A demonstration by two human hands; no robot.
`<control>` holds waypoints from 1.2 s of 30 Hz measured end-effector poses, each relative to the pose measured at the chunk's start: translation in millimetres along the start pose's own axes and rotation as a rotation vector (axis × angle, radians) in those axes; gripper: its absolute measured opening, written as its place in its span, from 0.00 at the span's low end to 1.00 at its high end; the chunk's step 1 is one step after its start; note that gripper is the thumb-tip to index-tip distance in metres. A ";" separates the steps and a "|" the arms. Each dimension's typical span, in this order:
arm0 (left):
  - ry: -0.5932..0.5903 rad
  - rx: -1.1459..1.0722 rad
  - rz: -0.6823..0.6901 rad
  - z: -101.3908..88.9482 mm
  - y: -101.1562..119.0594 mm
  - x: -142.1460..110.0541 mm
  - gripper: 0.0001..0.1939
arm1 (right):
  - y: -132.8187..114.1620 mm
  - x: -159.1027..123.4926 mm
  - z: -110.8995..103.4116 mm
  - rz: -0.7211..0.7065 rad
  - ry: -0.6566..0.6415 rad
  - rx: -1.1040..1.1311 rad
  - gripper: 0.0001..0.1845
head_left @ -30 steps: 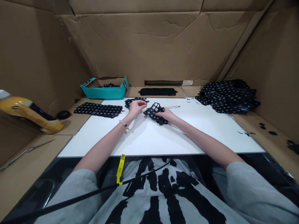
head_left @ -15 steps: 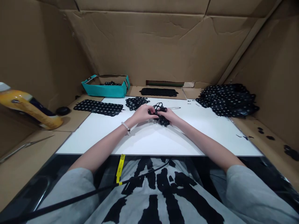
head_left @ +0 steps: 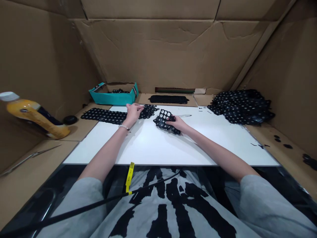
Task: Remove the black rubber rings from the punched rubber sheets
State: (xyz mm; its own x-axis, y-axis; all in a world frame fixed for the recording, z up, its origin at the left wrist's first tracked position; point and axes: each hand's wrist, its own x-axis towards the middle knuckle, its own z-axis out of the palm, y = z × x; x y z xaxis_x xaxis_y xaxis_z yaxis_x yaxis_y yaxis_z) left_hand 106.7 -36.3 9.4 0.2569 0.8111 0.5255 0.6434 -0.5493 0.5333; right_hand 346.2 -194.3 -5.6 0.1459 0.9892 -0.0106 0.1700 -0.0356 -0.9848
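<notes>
My right hand (head_left: 179,123) grips a black perforated sheet (head_left: 164,123) at its right side, over the middle of the white board. The sheet is curled, and its round holes show white at the top. My left hand (head_left: 133,115) is apart from it, at the left edge of a pile of loose black rings (head_left: 148,111). Thumb and fingers are pressed together there; anything between them is too small to make out. Left of that hand a flat black dotted sheet (head_left: 104,115) lies partly hidden behind it. Behind my right fingertips rests a slim pen-like tool (head_left: 185,115).
A teal box (head_left: 112,98) with black pieces stands back left. Another black sheet (head_left: 168,99) lies at the back, and a heap of dotted sheets (head_left: 242,106) at right. On the left cardboard are a yellow bottle (head_left: 37,115), a black round object (head_left: 70,119) and tweezers (head_left: 33,154).
My left hand has left the black sheet and moved left to the pile of rings. The sheet in my right hand now hangs more spread out. The view has shifted slightly.
</notes>
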 end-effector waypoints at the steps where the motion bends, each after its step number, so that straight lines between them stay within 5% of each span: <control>1: 0.024 0.038 0.014 2.3 -3.7 -1.3 0.11 | -0.7 -0.2 -0.5 0.016 0.008 0.007 0.14; 8: 0.089 0.039 0.096 6.6 18.5 -9.1 0.18 | 3.9 3.9 0.8 0.044 0.023 -0.004 0.14; 13: -0.397 -0.104 0.337 11.5 50.4 -18.0 0.11 | 6.3 2.8 2.4 0.009 0.086 0.062 0.15; 15: -0.467 -0.106 0.343 18.3 59.1 -23.8 0.13 | 5.4 1.7 2.8 -0.013 0.089 0.119 0.17; 36: -0.358 -0.224 0.170 29.3 86.6 -50.7 0.10 | 10.0 2.8 2.2 -0.002 0.074 0.213 0.15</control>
State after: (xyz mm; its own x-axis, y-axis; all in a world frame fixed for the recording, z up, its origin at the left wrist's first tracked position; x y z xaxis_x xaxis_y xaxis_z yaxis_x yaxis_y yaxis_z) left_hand 170.4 -119.1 9.5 0.6043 0.7021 0.3767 0.4083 -0.6789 0.6102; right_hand 346.2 -191.6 -15.8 0.2179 0.9760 -0.0039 -0.0385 0.0046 -0.9992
